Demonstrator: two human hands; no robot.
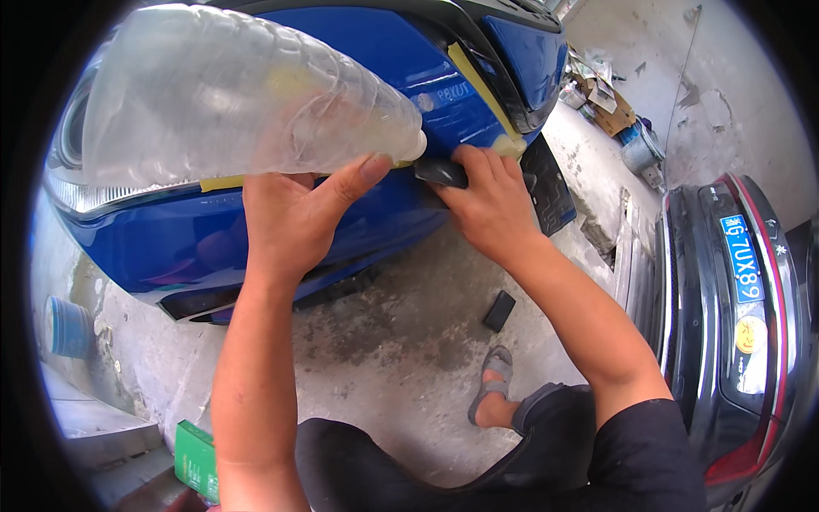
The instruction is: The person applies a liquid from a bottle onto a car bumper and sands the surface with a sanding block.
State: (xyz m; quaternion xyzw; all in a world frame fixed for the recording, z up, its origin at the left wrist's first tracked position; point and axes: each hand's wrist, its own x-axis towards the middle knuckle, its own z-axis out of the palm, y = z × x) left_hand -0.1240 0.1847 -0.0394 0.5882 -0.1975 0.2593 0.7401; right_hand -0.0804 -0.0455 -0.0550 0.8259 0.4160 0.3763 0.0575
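Note:
My left hand [290,222] is wrapped around a large clear plastic bottle [188,94], tipped on its side with its narrow mouth pointing right. That mouth sits close to a dark flat pad [441,172], which my right hand [493,203] presses against the blue car panel [367,51]. The fingers of my right hand curl over the pad and partly hide it. Strips of yellow masking tape [478,81] run along the edges of the panel. The bottle covers much of the car's headlight area on the left.
Behind on the right stands a black car [725,341]. A small black rectangular object [500,311] lies on the concrete floor near my sandalled foot [492,388]. A blue bucket [68,326] and a green box [196,461] are at left; a grey bucket [640,155] stands by scraps at upper right.

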